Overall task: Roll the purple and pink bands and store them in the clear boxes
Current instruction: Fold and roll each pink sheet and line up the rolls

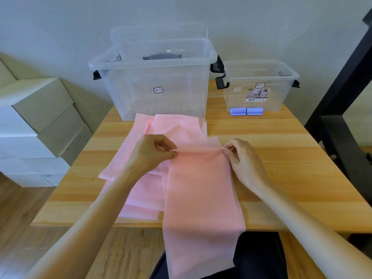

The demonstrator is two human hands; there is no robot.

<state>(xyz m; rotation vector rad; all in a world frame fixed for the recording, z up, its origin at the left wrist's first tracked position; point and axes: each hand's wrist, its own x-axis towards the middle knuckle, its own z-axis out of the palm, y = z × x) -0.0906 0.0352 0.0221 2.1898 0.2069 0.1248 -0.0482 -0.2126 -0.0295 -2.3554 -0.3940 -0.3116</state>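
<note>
Mid-frame, your left hand (155,152) and right hand (242,158) pinch opposite corners of the pink band (201,190), squaring its end for rolling.

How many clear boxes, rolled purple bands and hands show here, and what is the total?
Clear boxes: 2, large box and small box
Rolled purple bands: 2, left roll and right roll
Hands: 2, left hand and right hand
Total: 6
</note>
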